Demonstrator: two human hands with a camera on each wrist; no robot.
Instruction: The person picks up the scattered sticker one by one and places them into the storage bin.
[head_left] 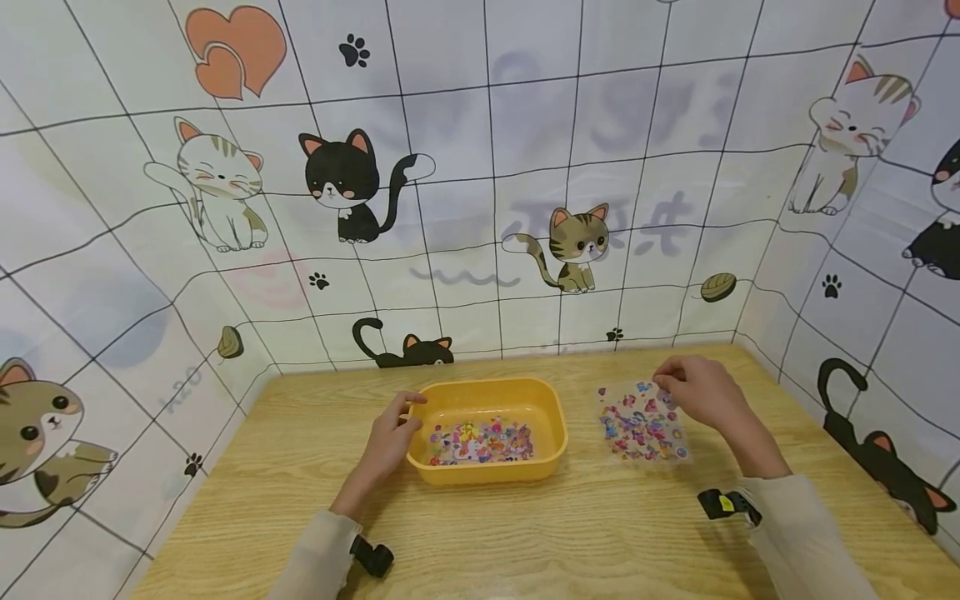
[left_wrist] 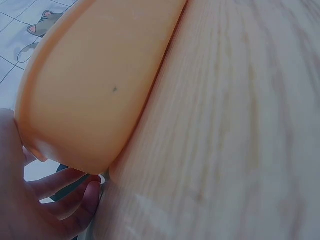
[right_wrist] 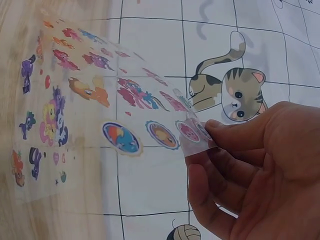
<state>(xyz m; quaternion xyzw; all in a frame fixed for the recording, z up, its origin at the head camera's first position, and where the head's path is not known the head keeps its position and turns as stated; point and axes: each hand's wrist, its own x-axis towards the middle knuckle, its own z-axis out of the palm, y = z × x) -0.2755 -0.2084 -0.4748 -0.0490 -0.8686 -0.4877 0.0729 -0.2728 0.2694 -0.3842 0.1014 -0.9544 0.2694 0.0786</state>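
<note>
A transparent sticker sheet (head_left: 637, 425) printed with small colourful cartoon ponies lies to the right of a yellow plastic basin (head_left: 491, 475). My right hand (head_left: 701, 392) pinches one corner of it between thumb and fingers. In the right wrist view the pinched part of the sheet (right_wrist: 135, 95) bends up off the table. At the basin's left end, my left hand (head_left: 390, 433) holds the rim, its fingers (left_wrist: 75, 205) curled by the outer wall in the left wrist view. Inside the basin, more colourful stickers (head_left: 480, 442) lie on the bottom.
Both things rest on a light wood-grain table (head_left: 525, 542). A white wall covering (head_left: 465, 208) with cartoon cats and black grid lines rises behind the table and along both sides.
</note>
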